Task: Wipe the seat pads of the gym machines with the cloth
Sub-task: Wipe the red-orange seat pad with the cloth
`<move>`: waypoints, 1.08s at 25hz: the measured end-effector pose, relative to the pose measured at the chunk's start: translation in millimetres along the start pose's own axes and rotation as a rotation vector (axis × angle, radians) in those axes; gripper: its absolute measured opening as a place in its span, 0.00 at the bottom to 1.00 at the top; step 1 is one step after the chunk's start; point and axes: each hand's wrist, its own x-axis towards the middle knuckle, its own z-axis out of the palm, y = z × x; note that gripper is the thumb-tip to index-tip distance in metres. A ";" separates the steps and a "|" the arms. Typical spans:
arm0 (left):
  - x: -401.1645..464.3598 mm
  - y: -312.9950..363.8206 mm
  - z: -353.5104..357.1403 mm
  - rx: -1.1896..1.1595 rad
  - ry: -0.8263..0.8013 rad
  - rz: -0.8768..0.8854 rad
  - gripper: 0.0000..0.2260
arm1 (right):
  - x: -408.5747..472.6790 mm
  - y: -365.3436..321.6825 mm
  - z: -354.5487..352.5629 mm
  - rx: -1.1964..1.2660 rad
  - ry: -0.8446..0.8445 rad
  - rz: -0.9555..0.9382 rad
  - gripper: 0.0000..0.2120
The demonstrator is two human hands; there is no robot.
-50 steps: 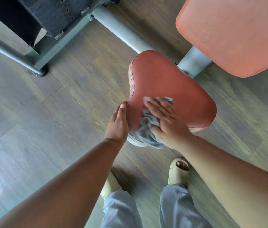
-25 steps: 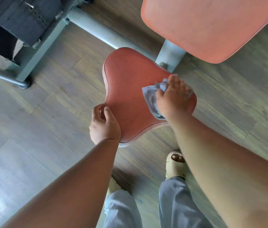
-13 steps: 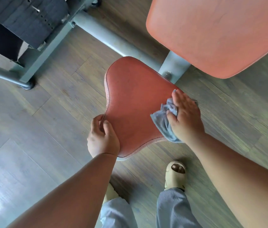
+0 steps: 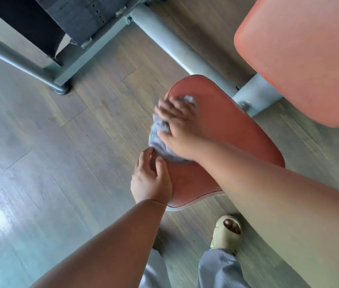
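Nearest the camera, the left hand (image 4: 151,183) grips the near-left edge of the red seat pad (image 4: 237,138), fingers curled over its rim. Just beyond those fingers, the right hand (image 4: 180,129) lies spread and pressed flat on the grey cloth (image 4: 160,140), which sits bunched on the pad's left edge. Farther off, past the fingertips, stand the grey frame tube (image 4: 176,53) and a second red pad (image 4: 307,57).

1. The right hand (image 4: 180,129) lies palm down with its fingers spread flat on the cloth (image 4: 160,140), at the seat pad's (image 4: 233,142) left edge.
2. The left hand (image 4: 151,180) curls around that same edge, nearer the body, thumb on top.
3. Both forearms are bare and reach forward, the right crossing over the seat pad.
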 end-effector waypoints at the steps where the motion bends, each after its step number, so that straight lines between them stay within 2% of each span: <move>1: 0.1 -0.2 0.1 0.004 0.000 -0.001 0.21 | -15.1 0.7 1.5 0.006 -0.038 -0.105 0.30; 3: 0.0 0.4 0.1 0.009 -0.006 -0.001 0.20 | -20.7 20.2 -6.3 0.001 -0.074 -0.185 0.30; 4: 0.2 0.8 -0.1 0.003 -0.008 -0.002 0.20 | -13.0 30.5 -10.6 -0.005 -0.072 -0.145 0.30; 8: 0.6 -1.3 -0.1 -0.012 -0.008 -0.007 0.18 | 40.0 49.9 -18.9 -0.020 0.053 0.193 0.30; 10: 0.9 -1.9 0.4 -0.014 -0.011 -0.005 0.18 | 44.9 42.6 -15.1 -0.011 0.063 0.275 0.30; 13: -0.1 -0.2 0.2 -0.001 -0.015 0.006 0.19 | 1.7 29.6 -6.8 0.024 0.051 0.222 0.32; 17: -1.7 1.6 -3.6 -0.015 -0.024 0.005 0.18 | -89.7 32.9 11.0 0.015 0.227 0.220 0.30; 20: -3.7 4.9 -6.3 -0.036 -0.062 -0.016 0.15 | -102.3 59.9 9.7 0.049 0.228 0.397 0.32; 23: 4.0 9.9 -10.3 -0.137 -0.135 -0.118 0.12 | -56.0 44.6 -10.6 0.132 0.180 0.758 0.34; 24: 7.6 11.7 -11.5 -0.218 -0.167 -0.174 0.12 | -39.7 30.7 -15.3 0.150 0.162 0.795 0.35; 25: 10.7 14.1 -15.2 -0.284 -0.182 -0.201 0.12 | -29.3 13.9 -18.2 0.194 0.150 0.738 0.36; 26: 13.3 16.7 -20.5 -0.290 -0.161 -0.138 0.14 | -27.8 -1.3 -17.3 0.262 0.135 0.604 0.36; 27: 14.2 20.9 -26.1 -0.222 -0.110 0.025 0.15 | -34.2 -12.3 -17.5 0.384 0.115 0.448 0.35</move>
